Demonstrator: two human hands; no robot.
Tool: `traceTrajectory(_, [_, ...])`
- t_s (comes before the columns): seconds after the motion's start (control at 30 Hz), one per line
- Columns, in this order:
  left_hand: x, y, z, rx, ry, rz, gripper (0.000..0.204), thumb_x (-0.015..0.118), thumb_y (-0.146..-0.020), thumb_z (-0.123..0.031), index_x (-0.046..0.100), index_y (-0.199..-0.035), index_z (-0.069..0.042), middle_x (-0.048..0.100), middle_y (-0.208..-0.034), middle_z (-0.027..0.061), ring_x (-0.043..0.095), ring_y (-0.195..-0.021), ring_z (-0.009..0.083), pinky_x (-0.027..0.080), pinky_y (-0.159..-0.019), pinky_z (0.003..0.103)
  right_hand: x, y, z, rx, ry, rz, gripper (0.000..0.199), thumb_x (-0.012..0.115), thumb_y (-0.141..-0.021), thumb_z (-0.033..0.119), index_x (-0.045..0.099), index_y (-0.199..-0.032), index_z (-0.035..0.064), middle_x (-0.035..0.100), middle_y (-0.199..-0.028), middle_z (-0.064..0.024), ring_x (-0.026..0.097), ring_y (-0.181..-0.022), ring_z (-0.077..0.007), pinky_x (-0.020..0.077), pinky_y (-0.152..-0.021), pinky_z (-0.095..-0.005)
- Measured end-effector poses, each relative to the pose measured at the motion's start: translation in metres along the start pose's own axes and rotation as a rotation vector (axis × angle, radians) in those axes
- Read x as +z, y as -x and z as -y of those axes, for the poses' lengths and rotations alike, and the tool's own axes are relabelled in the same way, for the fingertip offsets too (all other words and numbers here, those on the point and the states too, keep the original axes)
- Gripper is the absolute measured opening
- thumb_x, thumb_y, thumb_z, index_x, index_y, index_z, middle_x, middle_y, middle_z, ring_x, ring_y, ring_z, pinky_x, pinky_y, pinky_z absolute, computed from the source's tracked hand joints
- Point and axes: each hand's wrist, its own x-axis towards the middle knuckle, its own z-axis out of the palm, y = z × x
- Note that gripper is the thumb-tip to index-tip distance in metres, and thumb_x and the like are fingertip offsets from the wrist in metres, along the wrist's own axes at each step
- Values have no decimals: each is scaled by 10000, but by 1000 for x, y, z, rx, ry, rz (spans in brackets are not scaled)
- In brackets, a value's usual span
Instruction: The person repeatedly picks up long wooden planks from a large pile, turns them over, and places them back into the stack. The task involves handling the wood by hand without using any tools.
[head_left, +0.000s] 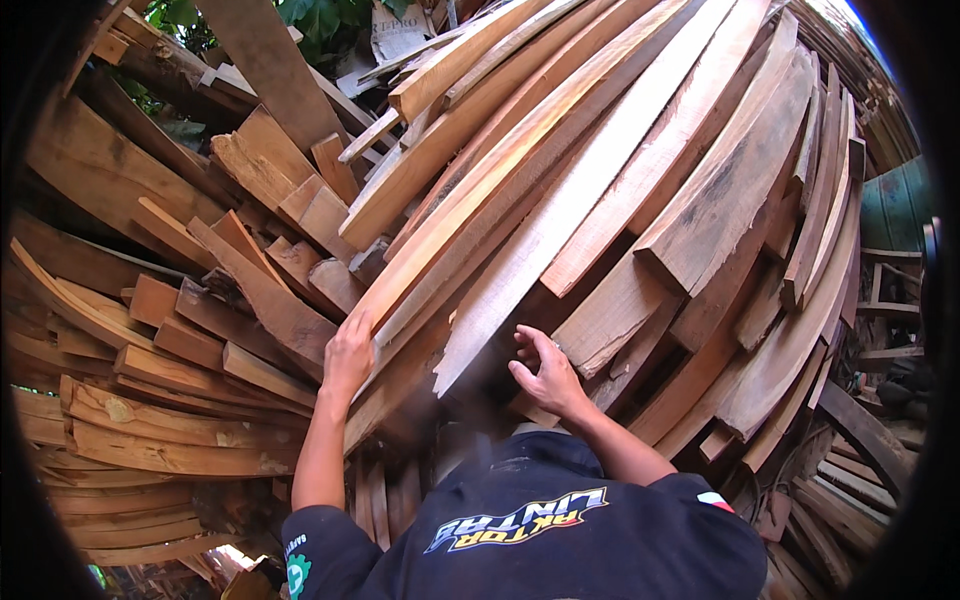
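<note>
My left hand [347, 357] is closed on the near end of a long, light orange-brown wooden plank [440, 240], its fingers wrapped over the edge. That plank slopes up and away to the right across the pile. My right hand [548, 374] is held with thumb and fingers apart and curved, and nothing shows between them. It is just right of a pale, greyish-white plank [520, 270] whose near end is ragged. Shadow and blur hide what lies below that end. Close beyond the right hand lies the cut end of a thick brown board [610, 315].
Stacked boards [740, 170] rise steeply on the right, their ends staggered toward me. Shorter offcuts [270, 290] lie jumbled at left, above a stack of curved-looking boards [180, 440]. A wide brown plank [270, 70] leans at the upper left. A dark beam [865, 430] slants at lower right.
</note>
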Motion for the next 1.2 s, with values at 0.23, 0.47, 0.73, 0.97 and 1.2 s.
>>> traceTrajectory(0.23, [33,136,72,-228,-95,35,479,558,-726,31,515,-1201,-11,560,-1166,160,538,-1051,346,475,-873,432,35,-13,-56,266,-297,165,501,609,-885,254,461,-1275,-24,614,-1118,-143,615,-930,-184,520,-756,-309])
traceTrajectory(0.47, [36,148,84,-248,-24,80,484,668,-695,-46,542,-1163,-53,567,-1135,135,538,-1069,325,472,-901,413,91,-60,-57,424,-453,69,283,578,-916,254,578,-1051,5,631,-876,-62,601,-739,-133,508,-619,-280])
traceTrajectory(0.73, [26,222,124,-442,253,-196,470,686,-784,-154,546,-1205,0,553,-1233,185,531,-1135,340,425,-979,391,157,-71,-16,305,-343,11,256,613,-888,239,581,-868,-14,603,-730,-87,592,-567,-155,512,-490,-284])
traceTrajectory(0.97, [16,387,166,-848,661,-534,351,612,-894,-146,556,-1194,27,605,-1165,166,611,-1013,231,477,-881,331,244,-9,-30,327,-343,151,247,605,-891,209,598,-959,-28,627,-766,-83,614,-598,-155,513,-478,-264])
traceTrajectory(1.2, [55,429,97,-950,856,-436,307,601,-875,-87,567,-1154,37,606,-1071,145,601,-935,220,504,-816,336,335,72,-14,451,-247,320,264,601,-918,250,623,-918,-13,609,-658,-74,521,-484,-107,427,-436,-252])
